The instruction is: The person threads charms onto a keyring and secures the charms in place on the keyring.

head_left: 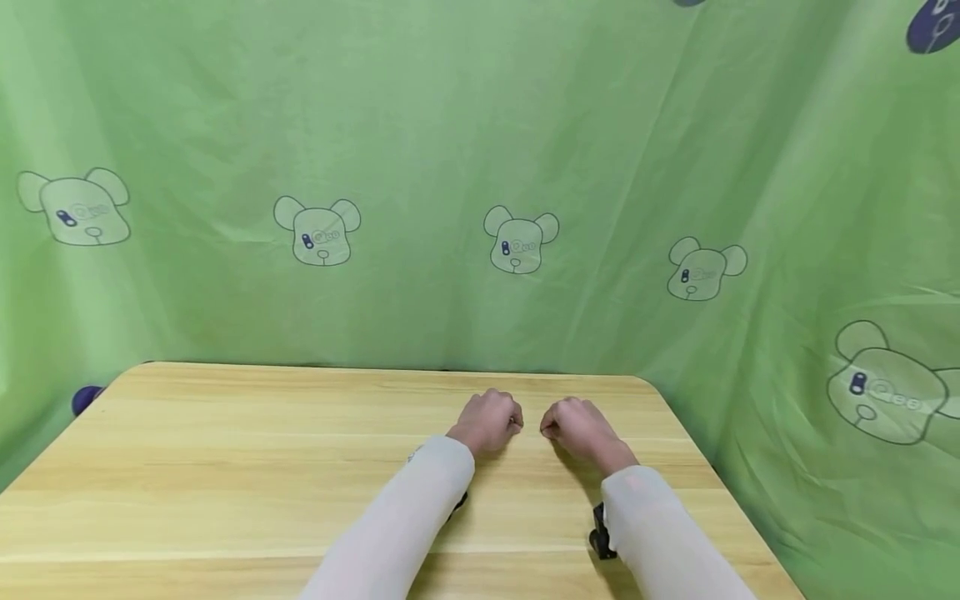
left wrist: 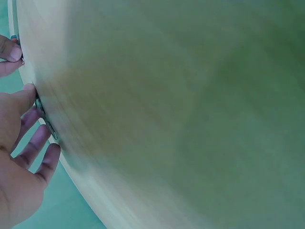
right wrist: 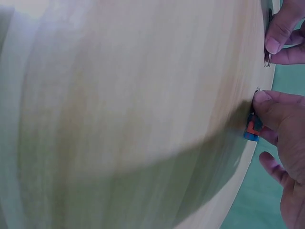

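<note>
Near the far edge of the table, my left hand (head_left: pixel 491 419) and right hand (head_left: pixel 579 427) face each other a short gap apart. Between thumb and fingers, the left hand pinches a slim metal piece with a loop-like outline (left wrist: pixel 46 119); fingers cover part of it and its exact kind is unclear. The right hand pinches a small blue-and-orange charm-like piece (right wrist: pixel 253 128), with a tiny metal end (right wrist: pixel 258 88) sticking out past the thumb. The two held things are apart. In the head view both are hidden by the hands.
The pale wood-grain table (head_left: pixel 225 467) spreads under both arms, widest to the left. Behind it and along the right side hangs a green curtain (head_left: pixel 420 125) printed with bear heads. A black wrist device (head_left: pixel 602 533) hangs below the right sleeve.
</note>
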The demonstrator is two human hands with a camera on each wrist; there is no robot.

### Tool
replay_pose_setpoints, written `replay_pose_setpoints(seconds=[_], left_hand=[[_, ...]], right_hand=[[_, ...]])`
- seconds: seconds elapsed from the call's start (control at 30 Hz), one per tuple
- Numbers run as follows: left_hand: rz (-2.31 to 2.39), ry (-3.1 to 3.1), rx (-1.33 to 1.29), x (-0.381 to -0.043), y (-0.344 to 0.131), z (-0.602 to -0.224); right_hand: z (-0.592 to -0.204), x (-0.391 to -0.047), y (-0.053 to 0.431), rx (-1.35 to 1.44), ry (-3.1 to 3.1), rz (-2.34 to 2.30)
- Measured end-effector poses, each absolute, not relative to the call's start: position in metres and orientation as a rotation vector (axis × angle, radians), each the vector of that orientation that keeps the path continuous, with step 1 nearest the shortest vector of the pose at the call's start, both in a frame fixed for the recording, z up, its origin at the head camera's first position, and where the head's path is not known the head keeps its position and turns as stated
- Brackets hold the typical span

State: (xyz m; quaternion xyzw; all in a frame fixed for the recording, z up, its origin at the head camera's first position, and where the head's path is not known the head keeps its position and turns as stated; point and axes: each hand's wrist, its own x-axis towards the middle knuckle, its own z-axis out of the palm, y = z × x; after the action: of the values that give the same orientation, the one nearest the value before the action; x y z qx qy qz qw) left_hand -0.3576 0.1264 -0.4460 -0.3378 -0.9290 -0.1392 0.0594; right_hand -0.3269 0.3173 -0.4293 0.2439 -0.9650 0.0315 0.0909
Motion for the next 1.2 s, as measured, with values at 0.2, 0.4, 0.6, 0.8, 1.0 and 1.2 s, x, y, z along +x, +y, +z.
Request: replay_pose_setpoints(seconds=[0.2,0.4,0.6,0.8,1.0,1.2], left_hand=[[-0.432,-2.85,-1.003,-0.359,0.126,-0.447],[-0.511,-2.87,-0.977,-0.358,0.125,-0.447],[-0.668,-2.854,-0.99,-0.355,0.124,-0.446],[-0.704,-2.838,-1.006,-0.351,0.12,-0.441],[-0.744,-2.822,-1.014,-0.35,0.115,-0.435],[-0.845,-2.763,-1.029,-0.35,0.108,-0.432]], right_hand=[[-0.426,-0.325,0.307,0.68,-2.919,-0.05],[-0.426,-0.323,0.304,0.662,-2.923,-0.137],[-0.43,-0.32,0.308,0.605,-2.978,-0.025],[-0.432,-0.317,0.313,0.564,-2.988,0.139],[-0.428,-0.317,0.312,0.539,-2.993,0.239],[-0.423,-0.318,0.305,0.562,-2.942,0.306]])
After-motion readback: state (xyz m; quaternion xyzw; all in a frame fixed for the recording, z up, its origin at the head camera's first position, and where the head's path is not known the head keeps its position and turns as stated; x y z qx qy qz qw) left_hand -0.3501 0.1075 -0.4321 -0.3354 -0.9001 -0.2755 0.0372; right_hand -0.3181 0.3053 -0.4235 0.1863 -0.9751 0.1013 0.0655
